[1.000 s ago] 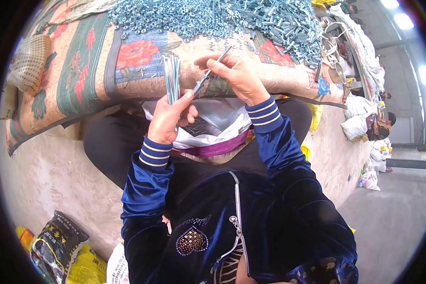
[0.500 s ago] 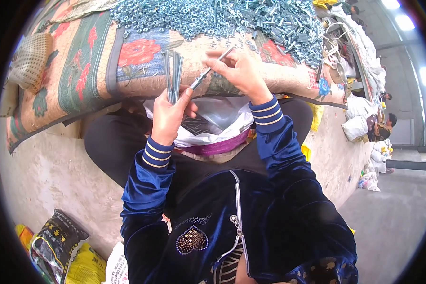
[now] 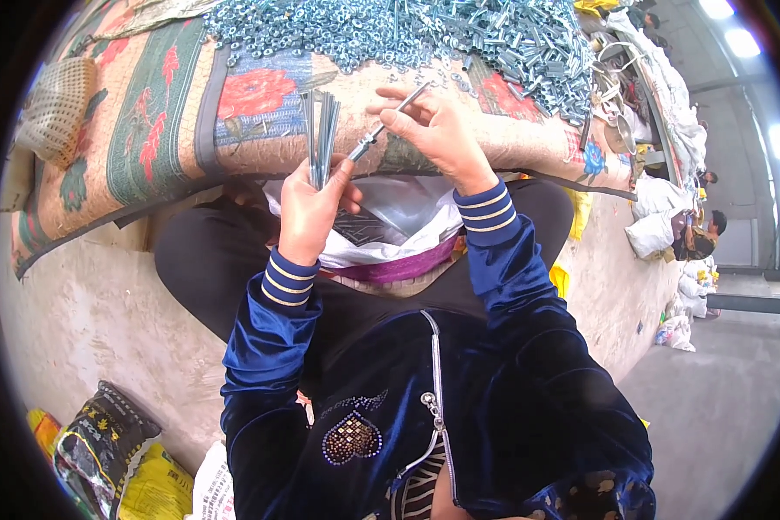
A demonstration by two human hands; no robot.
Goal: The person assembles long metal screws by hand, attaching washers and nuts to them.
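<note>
My left hand [image 3: 310,208] is closed around a bundle of thin metal rods [image 3: 326,130] that fan upward. Between its thumb and forefinger it also pinches the thicker lower end of a slanted metal rod with small fittings [image 3: 368,140], which looks like a sleeve anchor. My right hand [image 3: 433,130] pinches the upper part of that same rod between thumb and fingers. Below both hands, an open white bag [image 3: 407,247] with a purple band lies between my legs, with thin dark rods inside.
Beyond my hands, a flowered quilted cover [image 3: 165,113] bears a heap of small nuts and washers [image 3: 321,35] and a pile of metal sleeves [image 3: 542,56]. A woven basket [image 3: 58,113] stands far left. Packed sacks [image 3: 104,442] lie at lower left; people sit far right.
The slanted rod and both hands stay almost in place. My right fingers have shifted slightly along the rod, and the bundled rods have spread a little.
</note>
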